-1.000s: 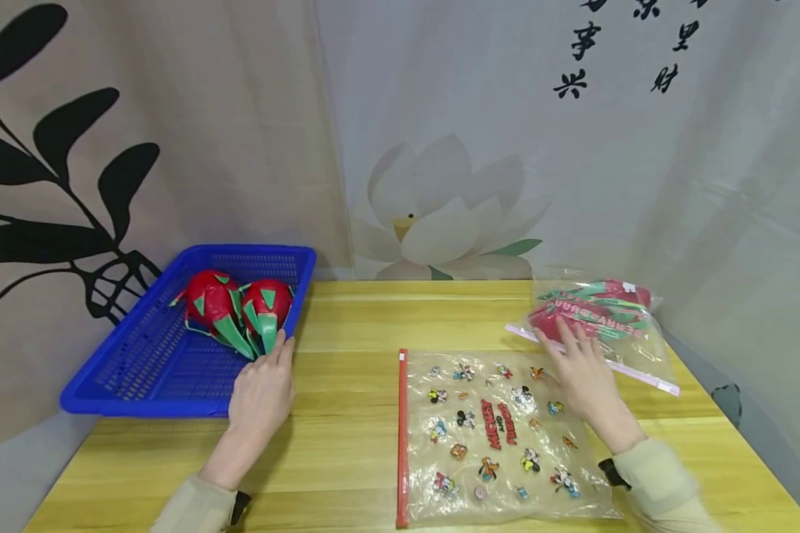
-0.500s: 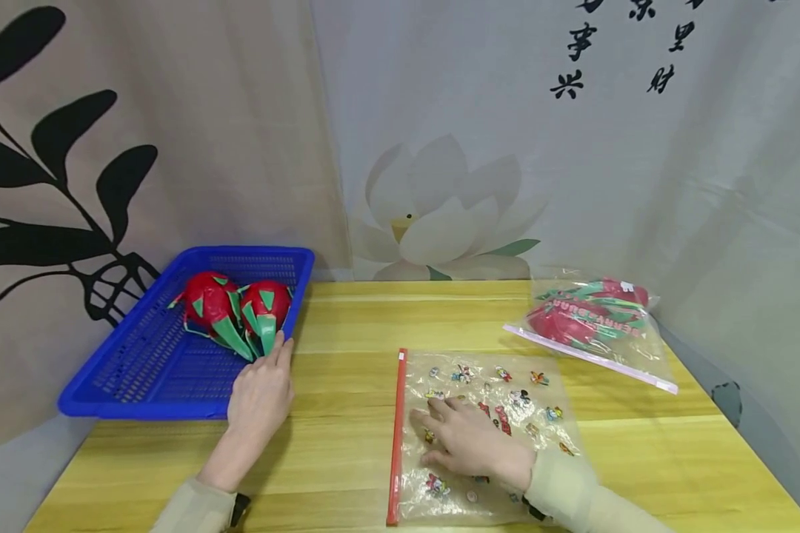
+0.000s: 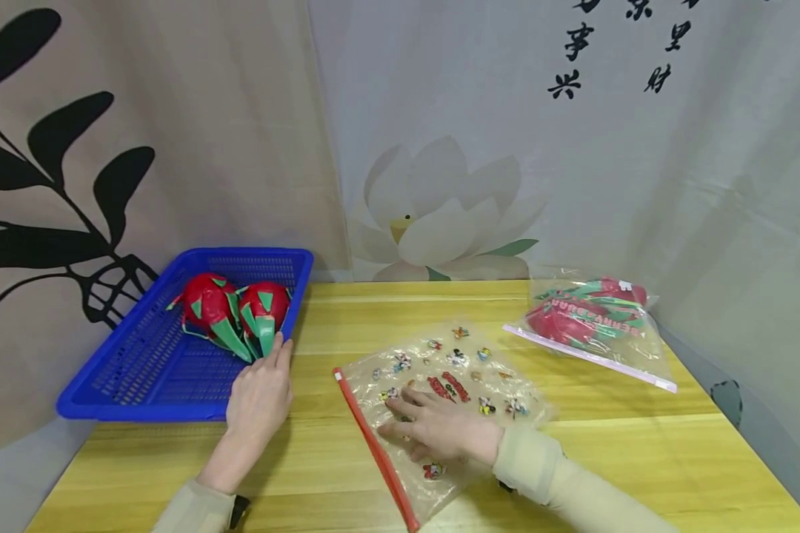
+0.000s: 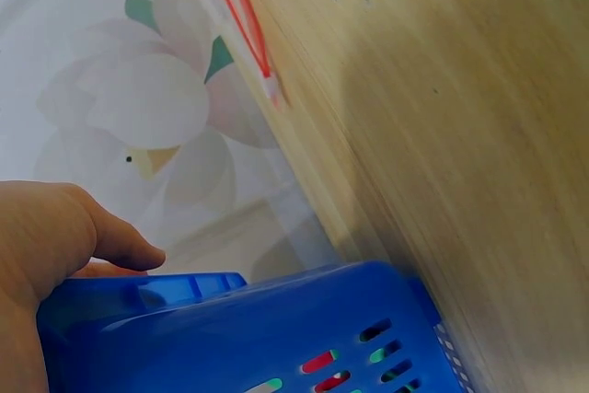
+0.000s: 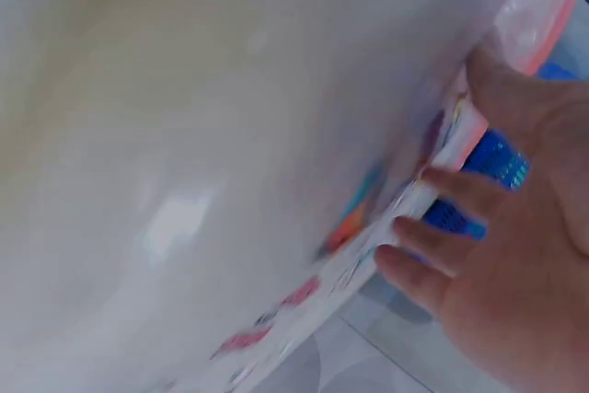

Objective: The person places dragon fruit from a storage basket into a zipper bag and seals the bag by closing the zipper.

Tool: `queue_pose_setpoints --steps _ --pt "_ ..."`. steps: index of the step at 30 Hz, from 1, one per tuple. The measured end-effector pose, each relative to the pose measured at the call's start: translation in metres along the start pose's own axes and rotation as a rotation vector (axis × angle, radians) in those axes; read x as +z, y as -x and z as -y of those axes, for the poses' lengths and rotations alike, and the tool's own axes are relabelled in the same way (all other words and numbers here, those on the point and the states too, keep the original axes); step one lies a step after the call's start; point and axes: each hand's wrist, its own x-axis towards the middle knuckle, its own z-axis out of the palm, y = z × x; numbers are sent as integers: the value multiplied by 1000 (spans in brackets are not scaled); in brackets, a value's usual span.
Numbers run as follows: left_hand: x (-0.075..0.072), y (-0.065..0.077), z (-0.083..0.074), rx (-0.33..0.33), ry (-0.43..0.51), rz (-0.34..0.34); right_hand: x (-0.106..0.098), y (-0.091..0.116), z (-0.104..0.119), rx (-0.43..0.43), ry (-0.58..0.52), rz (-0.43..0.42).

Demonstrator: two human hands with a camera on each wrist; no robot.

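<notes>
On the left stands a blue plastic basket (image 3: 140,409) with two red dragon fruits (image 3: 208,303) with green scales inside. My left hand (image 3: 261,392) grips its near right rim, the fingers lying over the edge; the left wrist view shows the basket wall (image 4: 248,329) beside the hand. Under my right hand (image 3: 440,426) lies a clear zip bag (image 3: 500,370) with cartoon figures, red lettering and a red slider edge. The right fingers are spread flat on its surface. In the right wrist view the fingers (image 5: 442,246) lie against the clear plastic.
At the back right lies another clear bag (image 3: 640,355) with a pale pink zip, holding red and green fruit. Both bags and the basket share a yellow wood table (image 3: 347,326). A printed curtain (image 3: 440,74) hangs close behind its far edge.
My right hand has left the filled bag at the back right and come down onto the flat bag, which has slid left and turned askew. The left hand stays at the basket.
</notes>
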Motion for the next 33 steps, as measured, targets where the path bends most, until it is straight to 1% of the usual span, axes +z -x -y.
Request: queue_pose_setpoints --steps 2,4,7,11,14,17,19,21,24,28,33 --pt "0 0 0 0 2 -2 -1 -3 -3 -20 44 -13" --pt "0 0 0 2 2 -6 -1 -5 -4 -13 78 -35" --pt "0 0 0 6 0 -10 0 -8 -2 25 46 -62" --pt "0 1 0 7 -3 -13 6 -9 7 65 -37 -75" --pt "0 0 0 5 -5 -12 9 -8 12 73 -37 -90" --pt "-1 0 0 3 -7 -7 11 -8 11 65 -37 -132" --pt "-1 0 0 2 -10 -2 12 -7 8 61 -64 -186" --pt "-2 1 0 2 -15 1 12 -7 3 52 -66 -257" --pt "-1 0 -1 4 -26 -1 11 -5 -6 59 -27 -360" --pt "0 0 -1 13 -20 -28 4 -2 -18 111 45 -479" --pt "1 1 -1 27 -12 -72 -3 -2 -32 173 76 -658"
